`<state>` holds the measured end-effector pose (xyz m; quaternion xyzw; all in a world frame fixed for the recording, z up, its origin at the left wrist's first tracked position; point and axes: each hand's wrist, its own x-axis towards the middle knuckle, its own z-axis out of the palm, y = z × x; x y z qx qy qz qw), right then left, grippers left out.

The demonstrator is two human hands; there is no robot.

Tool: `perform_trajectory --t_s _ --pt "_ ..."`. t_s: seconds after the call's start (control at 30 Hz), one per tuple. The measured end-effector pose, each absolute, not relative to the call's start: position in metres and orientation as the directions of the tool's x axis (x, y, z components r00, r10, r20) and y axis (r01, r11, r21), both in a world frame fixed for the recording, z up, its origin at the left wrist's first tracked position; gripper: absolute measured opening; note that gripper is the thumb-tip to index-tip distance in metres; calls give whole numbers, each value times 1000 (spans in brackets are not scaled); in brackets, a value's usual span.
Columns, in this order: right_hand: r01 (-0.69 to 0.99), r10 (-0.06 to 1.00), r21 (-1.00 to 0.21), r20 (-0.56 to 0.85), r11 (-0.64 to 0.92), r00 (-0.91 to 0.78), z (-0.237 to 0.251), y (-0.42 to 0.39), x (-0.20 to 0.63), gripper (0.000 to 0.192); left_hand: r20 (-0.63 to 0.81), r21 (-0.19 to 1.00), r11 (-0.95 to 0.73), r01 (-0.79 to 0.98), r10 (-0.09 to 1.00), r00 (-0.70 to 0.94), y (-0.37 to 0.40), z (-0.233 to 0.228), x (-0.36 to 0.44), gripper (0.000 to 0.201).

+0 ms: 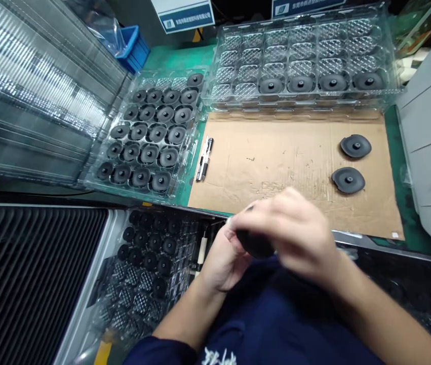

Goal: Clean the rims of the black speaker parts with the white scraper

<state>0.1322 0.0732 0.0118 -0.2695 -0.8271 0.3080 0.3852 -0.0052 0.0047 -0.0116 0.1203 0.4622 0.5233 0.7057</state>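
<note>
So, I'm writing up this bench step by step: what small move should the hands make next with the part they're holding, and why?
Probably set the dark round part on the brown cardboard sheet, beside the two black round discs lying loose there. Both hands, left hand and right hand, hold it just short of the cardboard's near edge, and bare space shows left of those discs.

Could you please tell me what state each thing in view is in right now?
Left hand: closed on the dark part.
Right hand: blurred, over the dark part.
Dark part: held between both hands.
Left tray: nearly full.
Far tray: mostly empty, four parts in front row.
Two loose parts: lying on the cardboard.
Pen: lying flat.
</note>
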Motion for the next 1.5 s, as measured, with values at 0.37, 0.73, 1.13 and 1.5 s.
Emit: perform_trajectory --t_s 0.37,0.73,1.13,1.5 --pt "548 959 -830 -66 100 -276 -86 68 165 25 -422 573 375 -728 897 130 7 -20 -17 61" --pt "225 726 -837 261 498 -636 24 57 120 22 -442 614 356 -704 894 67 8 -20 -15 53" --pt "385 787 -750 282 537 -548 7 51 148 26 -416 622 369 -691 903 107 15 -13 -21 60" --pt "312 971 -949 -29 48 -236 -39 62 159 23 -407 523 453 -722 877 256 6 -6 -27 56"
